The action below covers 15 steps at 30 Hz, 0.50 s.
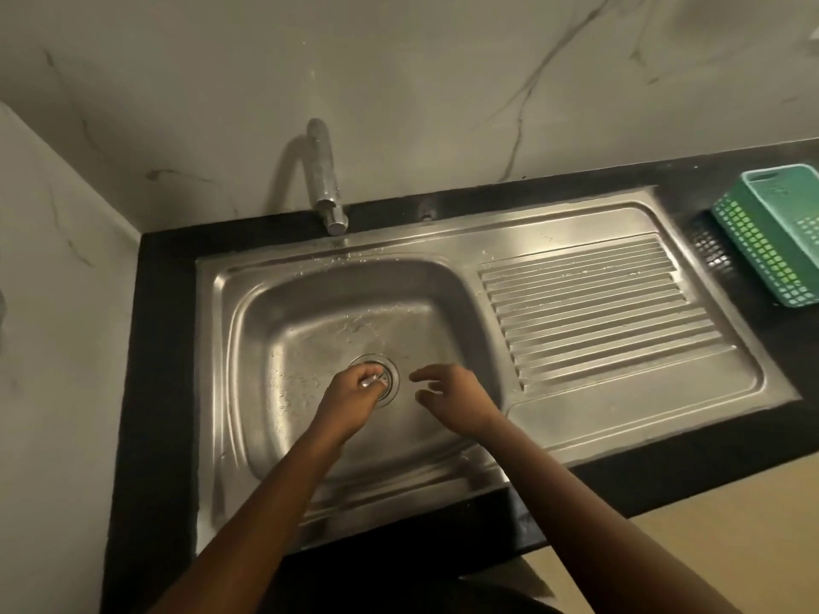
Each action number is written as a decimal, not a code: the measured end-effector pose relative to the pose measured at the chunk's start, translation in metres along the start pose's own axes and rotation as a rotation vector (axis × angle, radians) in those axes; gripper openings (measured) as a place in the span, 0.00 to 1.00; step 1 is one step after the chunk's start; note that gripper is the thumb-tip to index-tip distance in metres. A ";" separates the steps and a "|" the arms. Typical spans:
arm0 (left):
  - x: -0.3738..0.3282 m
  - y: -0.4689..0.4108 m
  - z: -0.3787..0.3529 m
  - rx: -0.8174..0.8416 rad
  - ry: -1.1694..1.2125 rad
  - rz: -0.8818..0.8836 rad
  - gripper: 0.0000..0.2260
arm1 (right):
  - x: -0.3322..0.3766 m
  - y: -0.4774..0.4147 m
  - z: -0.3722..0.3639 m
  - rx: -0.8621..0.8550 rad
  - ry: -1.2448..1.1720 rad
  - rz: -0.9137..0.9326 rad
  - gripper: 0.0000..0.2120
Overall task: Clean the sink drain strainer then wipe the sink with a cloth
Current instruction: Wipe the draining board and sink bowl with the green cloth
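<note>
The drain strainer [390,378] is seated in the drain hole at the middle of the floor of the steel sink [248,312]. It is partly covered by the left hand [350,394], whose fingertips are curled down and pinched on a small shiny knob at the strainer's centre. The right hand [458,403] is held just beside the drain, fingers loosely spread and slightly bent, with nothing in it. Water drops are seen on the basin floor. A tap [325,179] is mounted behind the basin, a ribbed drainboard [598,303] lies to the right, and 1 green basket [771,245] is set on the black counter [164,347] beyond it.
</note>
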<state>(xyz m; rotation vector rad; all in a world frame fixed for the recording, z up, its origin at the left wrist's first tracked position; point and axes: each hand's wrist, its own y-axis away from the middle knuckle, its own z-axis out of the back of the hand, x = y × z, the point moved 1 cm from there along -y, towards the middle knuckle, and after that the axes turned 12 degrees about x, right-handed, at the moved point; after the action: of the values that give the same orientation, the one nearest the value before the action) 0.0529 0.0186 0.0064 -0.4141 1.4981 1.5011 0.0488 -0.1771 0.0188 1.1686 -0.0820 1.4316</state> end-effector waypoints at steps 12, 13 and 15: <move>-0.073 0.027 -0.117 -0.021 0.216 -0.200 0.06 | -0.058 0.099 0.081 -0.207 -0.764 0.184 0.06; -0.082 0.030 -0.133 -0.006 0.224 -0.221 0.06 | -0.065 0.111 0.092 -0.214 -0.773 0.201 0.06; -0.099 0.034 -0.164 0.017 0.230 -0.258 0.06 | -0.080 0.136 0.114 -0.239 -0.767 0.238 0.07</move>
<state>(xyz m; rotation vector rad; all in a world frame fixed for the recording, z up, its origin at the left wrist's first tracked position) 0.0147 -0.1605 0.0721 -0.7613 1.5649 1.2685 -0.0095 -0.3449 0.0981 1.4768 -0.9256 1.0583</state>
